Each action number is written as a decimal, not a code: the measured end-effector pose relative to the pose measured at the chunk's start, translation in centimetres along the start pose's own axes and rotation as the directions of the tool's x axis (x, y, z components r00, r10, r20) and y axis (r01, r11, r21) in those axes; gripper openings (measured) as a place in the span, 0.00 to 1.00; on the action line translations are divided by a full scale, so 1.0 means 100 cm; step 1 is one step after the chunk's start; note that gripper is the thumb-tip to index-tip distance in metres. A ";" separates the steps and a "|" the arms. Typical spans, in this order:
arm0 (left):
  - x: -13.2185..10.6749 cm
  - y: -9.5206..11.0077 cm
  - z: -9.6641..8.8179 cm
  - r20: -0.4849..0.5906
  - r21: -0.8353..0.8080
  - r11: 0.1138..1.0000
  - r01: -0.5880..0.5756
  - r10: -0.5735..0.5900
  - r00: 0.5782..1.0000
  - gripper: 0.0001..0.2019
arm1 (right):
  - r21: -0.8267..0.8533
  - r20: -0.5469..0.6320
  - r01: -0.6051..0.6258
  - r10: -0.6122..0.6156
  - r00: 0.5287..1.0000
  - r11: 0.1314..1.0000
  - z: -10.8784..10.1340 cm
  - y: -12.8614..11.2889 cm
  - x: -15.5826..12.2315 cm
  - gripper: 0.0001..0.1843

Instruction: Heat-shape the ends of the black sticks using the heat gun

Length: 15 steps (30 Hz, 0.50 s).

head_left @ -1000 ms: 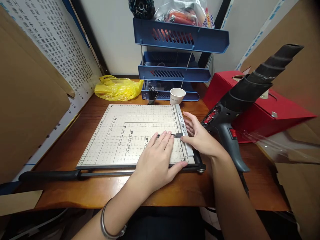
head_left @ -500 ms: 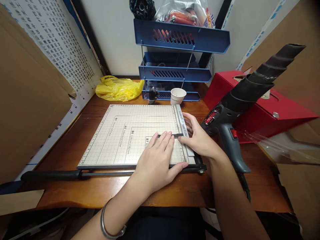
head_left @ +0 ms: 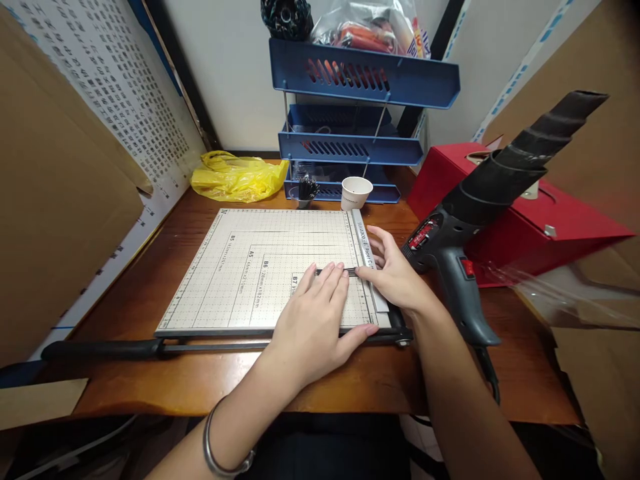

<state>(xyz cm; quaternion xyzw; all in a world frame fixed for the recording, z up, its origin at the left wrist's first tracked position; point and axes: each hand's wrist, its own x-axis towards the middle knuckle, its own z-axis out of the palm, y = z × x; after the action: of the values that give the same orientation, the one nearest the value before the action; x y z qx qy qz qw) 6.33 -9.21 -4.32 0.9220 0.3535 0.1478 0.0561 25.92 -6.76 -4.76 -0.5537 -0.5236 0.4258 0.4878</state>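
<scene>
A paper cutter (head_left: 200, 287) with a gridded cream board lies on the table, its blade arm (head_left: 215, 347) down along the near edge and its black handle (head_left: 103, 350) at the left. Under the fingertips of my left hand (head_left: 315, 320), which rests flat on the board, are several thin black strips (head_left: 352, 272); their exact kind is unclear. They run sideways toward the grey metal guide (head_left: 368, 257). My right hand (head_left: 395, 280) is at that guide, fingers curved and apart from the thumb. The thumb tip touches the strips' right ends.
Behind the cutter stand a white paper cup (head_left: 356, 193), a small cup of black strands (head_left: 306, 190), a yellow plastic bag (head_left: 240, 177) and blue tiered trays (head_left: 350, 148). A heat gun (head_left: 460, 227) leans against a red box (head_left: 575, 220) at the right.
My right thumb has shifted slightly up and left along the strips' right ends. My left hand stays flat in the same place.
</scene>
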 end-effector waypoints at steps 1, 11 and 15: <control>0.000 0.000 0.000 -0.001 0.000 1.000 0.000 0.000 1.000 0.43 | 0.000 -0.003 -0.004 0.004 1.000 1.000 0.000 -0.001 0.000 0.44; 0.000 0.000 0.001 -0.014 0.001 1.000 0.002 -0.002 1.000 0.43 | 0.059 -0.018 -0.105 0.106 0.994 0.993 -0.003 0.000 0.002 0.42; 0.000 0.000 0.002 -0.018 0.002 1.000 0.001 -0.001 1.000 0.43 | 0.015 0.001 -0.056 0.056 0.998 0.998 -0.003 0.000 0.000 0.48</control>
<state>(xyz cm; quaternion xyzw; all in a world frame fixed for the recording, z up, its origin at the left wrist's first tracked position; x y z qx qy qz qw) 6.38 -9.24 -4.47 0.9205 0.3544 0.1557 0.0522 26.20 -6.75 -4.72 -0.5643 -0.5046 0.4436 0.4797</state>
